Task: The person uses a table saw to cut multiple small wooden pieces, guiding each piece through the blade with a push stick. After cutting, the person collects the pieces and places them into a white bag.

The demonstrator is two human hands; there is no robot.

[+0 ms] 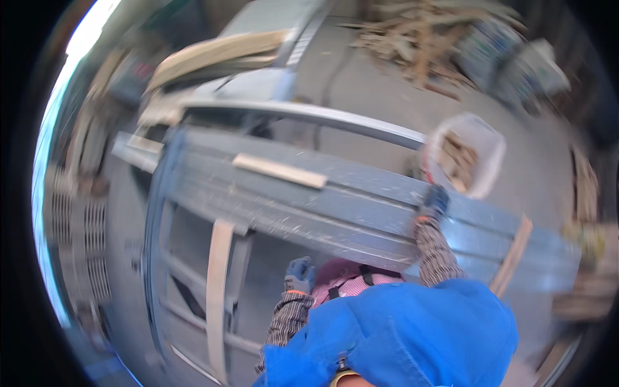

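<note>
My left hand [300,275], in a blue-grey glove, hangs at the near side of a long metal work surface [374,222]. Its fingers look loosely bent and apart, and I see nothing in them. Stretched across that surface, my right hand [436,198], also gloved, is at its far edge beside a white bag [489,158] of wood offcuts [458,161]. Motion blur hides how its fingers are set and whether it holds anything. A short pale wood strip [280,170] lies on the metal surface, left of my right hand and apart from both hands.
A wooden board [220,284] stands out from the near side, by a metal frame. Another wood piece [512,255] crosses the surface at right. Beyond lie a metal rail [309,112], stacked timber [219,55], a scrap wood heap [419,39] and filled sacks [509,61].
</note>
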